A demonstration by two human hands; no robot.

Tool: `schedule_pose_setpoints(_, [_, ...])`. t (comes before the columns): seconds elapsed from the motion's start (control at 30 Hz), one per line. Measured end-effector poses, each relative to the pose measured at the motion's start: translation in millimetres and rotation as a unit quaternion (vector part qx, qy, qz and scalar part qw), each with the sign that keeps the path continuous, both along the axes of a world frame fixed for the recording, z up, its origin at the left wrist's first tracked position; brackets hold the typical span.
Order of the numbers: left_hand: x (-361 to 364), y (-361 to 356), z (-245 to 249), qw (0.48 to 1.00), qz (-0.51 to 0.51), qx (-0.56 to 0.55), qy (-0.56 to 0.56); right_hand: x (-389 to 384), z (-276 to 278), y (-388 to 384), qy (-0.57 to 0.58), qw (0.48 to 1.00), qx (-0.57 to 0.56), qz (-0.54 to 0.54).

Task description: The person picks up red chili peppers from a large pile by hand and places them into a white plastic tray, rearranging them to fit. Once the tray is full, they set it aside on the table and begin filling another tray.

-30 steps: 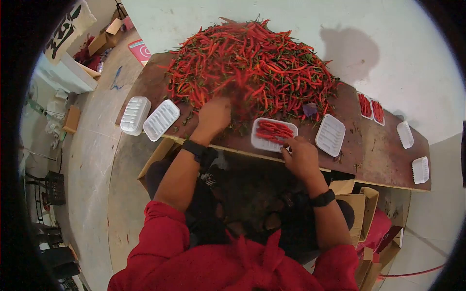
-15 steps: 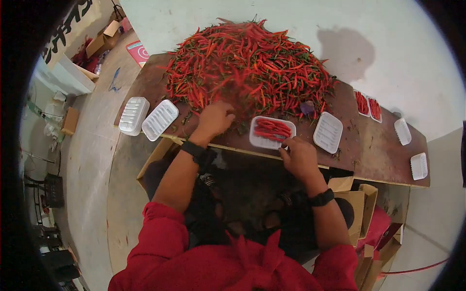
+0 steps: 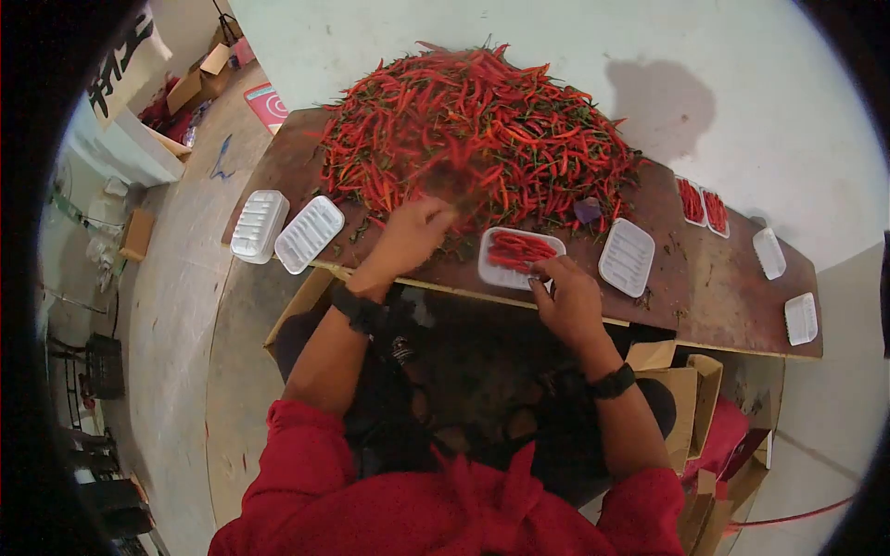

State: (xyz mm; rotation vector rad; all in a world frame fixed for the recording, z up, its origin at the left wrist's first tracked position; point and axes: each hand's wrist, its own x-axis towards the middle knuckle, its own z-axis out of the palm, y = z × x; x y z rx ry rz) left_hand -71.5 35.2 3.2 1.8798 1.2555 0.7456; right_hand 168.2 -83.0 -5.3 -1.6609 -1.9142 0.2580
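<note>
A large heap of red chilies (image 3: 482,130) covers the back of the brown table. My left hand (image 3: 417,232) is at the heap's front edge, its fingers curled together; what they hold, if anything, is hidden. In front of the heap, a white tray (image 3: 486,270) holds a small row of red chilies (image 3: 521,248). My right hand (image 3: 567,298) is at this tray's right front corner, thumb and fingers closed on its rim. An unfilled white tray (image 3: 627,258) lies just right of it.
White trays (image 3: 260,226) are stacked at the table's left, beside another tray (image 3: 310,234). Two chili-filled trays (image 3: 692,201) (image 3: 715,211) and two other trays (image 3: 769,253) (image 3: 800,318) are on the right. Cardboard boxes (image 3: 681,394) stand below the table.
My left hand has shifted slightly to the right along the heap's front edge. My right hand stays at the tray corner, nearly unmoved.
</note>
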Motion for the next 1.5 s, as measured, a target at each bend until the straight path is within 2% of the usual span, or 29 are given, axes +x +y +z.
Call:
schedule_pose_setpoints(0.07, [10, -13, 0, 0.999, -0.042, 0.012, 0.004, -3, 0, 0, 0.07, 0.995, 0.069, 0.026])
schedule_pose_setpoints(0.1, [15, -17, -2, 0.996, -0.085, 0.017, 0.012, -5, 3, -1, 0.069, 0.995, 0.069, 0.025])
schedule_pose_setpoints(0.17, [22, -29, -6, 0.986, -0.168, 0.008, 0.005, -11, 10, -6, 0.138, 0.99, -0.021, 0.008])
schedule_pose_setpoints(0.2, [25, -34, -5, 0.986, -0.169, 0.007, 0.005, -13, 11, -8, 0.138, 0.99, -0.021, 0.007])
schedule_pose_setpoints(0.27, [29, -46, -1, 0.959, -0.262, -0.051, 0.099, -18, 11, -12, 0.156, 0.986, -0.013, 0.053])
schedule_pose_setpoints(0.37, [33, -57, -17, 0.941, -0.322, 0.01, 0.107, -18, -6, -16, 0.114, 0.987, -0.058, 0.095])
schedule_pose_setpoints(0.47, [37, -61, -17, 0.928, -0.342, -0.02, 0.147, -20, -11, -21, 0.068, 0.993, -0.043, 0.089])
schedule_pose_setpoints(0.6, [39, -62, -23, 0.93, -0.352, 0.007, 0.1, -19, -9, -22, 0.072, 0.992, -0.067, 0.085])
schedule_pose_setpoints(0.67, [44, -63, -19, 0.946, -0.293, -0.099, 0.101, -19, -2, -23, 0.094, 0.99, -0.093, 0.05])
schedule_pose_setpoints(0.7, [44, -63, -21, 0.945, -0.294, -0.099, 0.102, -18, -2, -22, 0.094, 0.99, -0.093, 0.049])
schedule_pose_setpoints(0.77, [45, -66, -26, 0.966, -0.254, -0.036, 0.006, -14, -1, -20, 0.065, 0.993, -0.078, 0.059])
schedule_pose_setpoints(0.9, [45, -63, -13, 0.961, -0.272, -0.048, 0.018, -5, -5, -15, 0.098, 0.988, -0.09, 0.081])
schedule_pose_setpoints(0.97, [43, -60, -8, 0.945, -0.319, -0.053, 0.05, -1, 1, -13, 0.148, 0.97, -0.149, 0.121])
schedule_pose_setpoints(1.0, [42, -60, -6, 0.945, -0.319, -0.053, 0.05, 1, 4, -12, 0.148, 0.97, -0.149, 0.121])
schedule_pose_setpoints(1.07, [41, -59, -4, 0.935, -0.351, -0.047, 0.038, 4, 10, -12, 0.201, 0.939, -0.244, 0.139])
schedule_pose_setpoints(1.1, [40, -59, -5, 0.935, -0.351, -0.047, 0.037, 7, 11, -10, 0.2, 0.939, -0.244, 0.139])
schedule_pose_setpoints(1.17, [39, -57, -9, 0.924, -0.379, -0.004, 0.059, 15, 12, -10, 0.26, 0.874, -0.364, 0.192])
schedule_pose_setpoints(1.2, [38, -55, -13, 0.924, -0.379, -0.004, 0.059, 17, 12, -11, 0.26, 0.874, -0.364, 0.192])
schedule_pose_setpoints(1.27, [34, -51, -23, 0.941, -0.302, 0.112, 0.102, 20, 13, -13, 0.185, 0.852, -0.41, 0.266])
schedule_pose_setpoints(1.3, [33, -50, -25, 0.941, -0.301, 0.112, 0.102, 19, 15, -14, 0.184, 0.852, -0.41, 0.267])
schedule_pose_setpoints(1.37, [32, -48, -21, 0.955, -0.269, 0.108, 0.056, 13, 17, -17, 0.109, 0.903, -0.358, 0.211])
schedule_pose_setpoints(1.4, [34, -50, -15, 0.955, -0.27, 0.108, 0.056, 10, 16, -17, 0.11, 0.903, -0.358, 0.21])
schedule_pose_setpoints(1.47, [39, -59, -3, 0.967, -0.237, 0.014, 0.095, 5, 13, -16, 0.141, 0.966, -0.199, 0.088])
schedule_pose_setpoints(1.5, [42, -61, -5, 0.967, -0.236, 0.013, 0.095, 3, 11, -15, 0.141, 0.966, -0.2, 0.089])
